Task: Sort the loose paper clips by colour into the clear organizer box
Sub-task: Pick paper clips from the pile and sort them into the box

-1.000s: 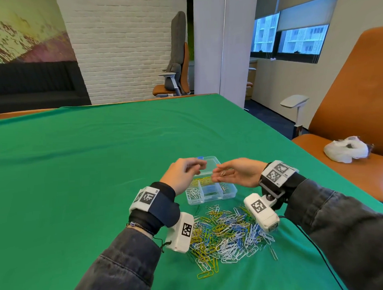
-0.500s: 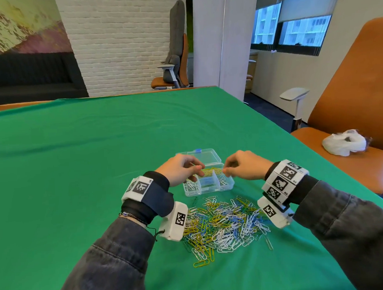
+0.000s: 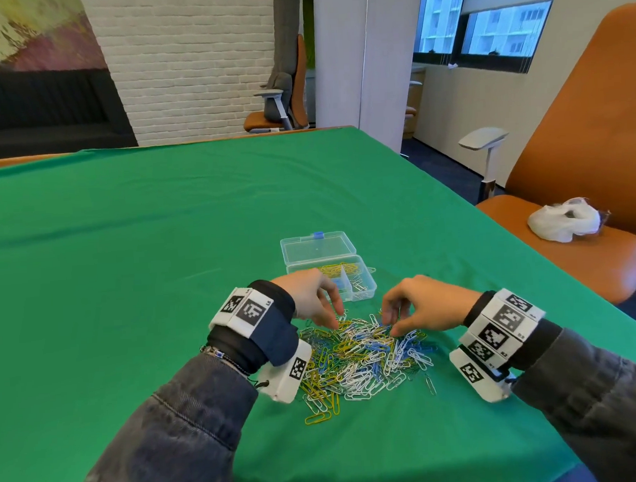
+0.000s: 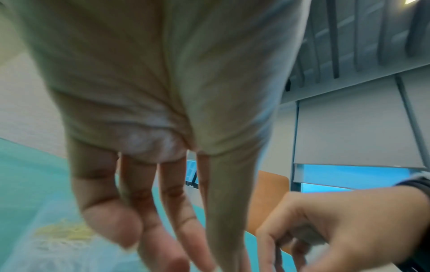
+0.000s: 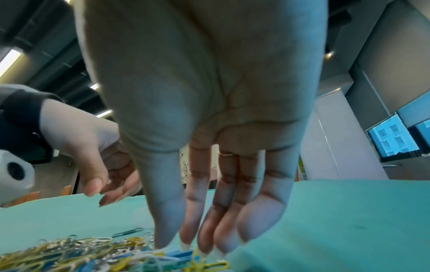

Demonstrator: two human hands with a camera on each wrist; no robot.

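On the green cloth (image 3: 163,247), left of centre in the head view, the left hand (image 3: 308,296) reaches down with loose, extended fingers, tips at the upper left edge of the pile of paper clips (image 3: 361,355); it grasps nothing visible. Above the pile, mid-frame, the clear box (image 3: 329,273) lies with its lid open, yellow clips in one compartment. Right of centre, the right hand (image 3: 421,303) touches the pile with its fingertips (image 5: 186,244); whether it pinches a clip, I cannot tell.
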